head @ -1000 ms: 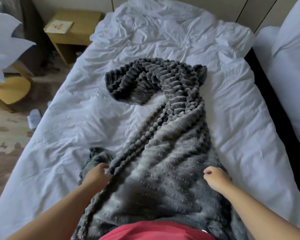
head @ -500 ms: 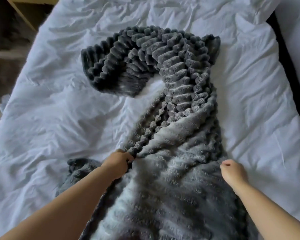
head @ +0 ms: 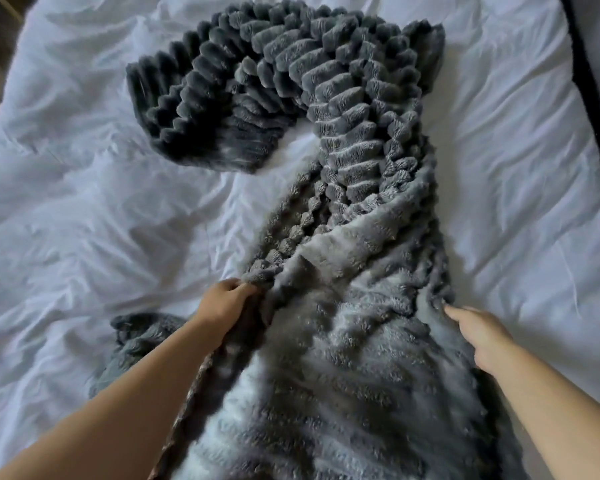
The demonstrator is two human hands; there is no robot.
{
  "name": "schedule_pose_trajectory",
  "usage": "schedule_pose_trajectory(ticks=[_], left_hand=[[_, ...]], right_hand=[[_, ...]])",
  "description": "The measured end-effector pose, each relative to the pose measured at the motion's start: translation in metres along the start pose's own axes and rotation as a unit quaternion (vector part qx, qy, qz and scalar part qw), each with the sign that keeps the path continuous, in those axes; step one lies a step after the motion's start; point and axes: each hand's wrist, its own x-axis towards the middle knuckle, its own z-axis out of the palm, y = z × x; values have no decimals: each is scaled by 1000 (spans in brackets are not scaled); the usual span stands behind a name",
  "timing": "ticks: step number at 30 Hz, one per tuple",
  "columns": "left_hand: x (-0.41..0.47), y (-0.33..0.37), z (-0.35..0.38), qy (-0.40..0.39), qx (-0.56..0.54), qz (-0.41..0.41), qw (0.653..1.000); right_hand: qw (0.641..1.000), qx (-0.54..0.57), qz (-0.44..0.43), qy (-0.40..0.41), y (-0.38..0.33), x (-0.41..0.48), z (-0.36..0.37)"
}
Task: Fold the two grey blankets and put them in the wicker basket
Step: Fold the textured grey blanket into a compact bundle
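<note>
Your left hand (head: 227,301) curls its fingers round a bunched fold of the grey ribbed plush blanket (head: 343,341), its bare forearm reaching in from lower left. Your right hand (head: 482,336) stretches its forefinger to touch the blanket's right edge; its other fingers are hidden.
</note>
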Motion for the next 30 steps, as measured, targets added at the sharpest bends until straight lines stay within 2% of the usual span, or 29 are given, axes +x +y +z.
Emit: schedule_pose_trajectory(ticks=[2, 4, 6, 10, 13, 15, 18, 19, 20, 21, 23, 27, 30], left_hand=[[-13, 18, -22, -4, -224, -67, 972], [-30, 34, -51, -33, -354, -103, 929], [-53, 51, -85, -48, -401, -84, 911], [-115, 112, -153, -45, -408, 30, 912], [-169, 185, -207, -22, -421, 125, 898], [-206, 228, -245, -19, -479, 212, 852], [-250, 264, -292, 15, -557, 321, 766], [-260, 268, -300, 38, -567, 332, 753], [-267, 270, -305, 65, -570, 333, 748], [-270, 269, -305, 88, -569, 326, 750], [-271, 258, -293, 104, -544, 294, 779], [-239, 190, -255, 116, -436, 175, 875], [-216, 108, -222, 133, -320, 78, 935]], right_hand=[[998, 38, -29, -27, -14, -15, -11], [993, 87, -49, -55, -35, -36, -25], [988, 118, -52, -84, -61, -63, -44], [986, 114, -42, -116, -127, -140, -98], [973, 134, -151, -108, -199, -217, -155], [918, 258, -285, -96, -248, -268, -204], [782, 421, -444, -115, -285, -330, -264], [756, 436, -470, -132, -288, -342, -273], [747, 439, -478, -145, -289, -346, -277], [754, 432, -469, -158, -287, -345, -275], [796, 389, -423, -191, -269, -334, -259], [892, 272, -285, -224, -195, -272, -206], [936, 167, -162, -264, -116, -214, -159]])
